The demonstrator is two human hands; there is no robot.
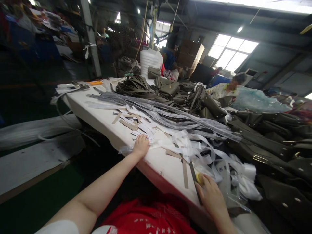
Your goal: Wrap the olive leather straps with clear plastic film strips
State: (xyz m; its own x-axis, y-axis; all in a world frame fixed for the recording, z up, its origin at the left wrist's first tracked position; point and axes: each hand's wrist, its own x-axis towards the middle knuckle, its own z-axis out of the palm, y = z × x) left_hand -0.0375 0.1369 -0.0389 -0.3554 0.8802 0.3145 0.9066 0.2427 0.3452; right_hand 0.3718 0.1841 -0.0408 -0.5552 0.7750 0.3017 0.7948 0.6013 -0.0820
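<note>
My left hand [141, 145] rests at the near edge of the white table [161, 167], fingers lying on a clear plastic strip [125, 149] that shows on its left side. Just beyond its fingertips is a loose heap of short white and brown strips [129, 122]. My right hand [211, 191], farther right, is closed around a small yellow round object [199, 178], its kind partly hidden by the fingers. Under the right thumb runs a narrow dark strip [193, 172], beside a brown strip [185, 174]. Tangled white ribbon-like strips [190, 144] lie above the right hand.
Long clear-wrapped strips [156, 109] cross the table. Behind them are bundled dark straps [134, 86] and dark olive bags [168, 89]. More bags [265, 146] are piled at right. A co-worker [224, 89] sits beyond. An orange-handled tool [94, 83] lies at the far left corner.
</note>
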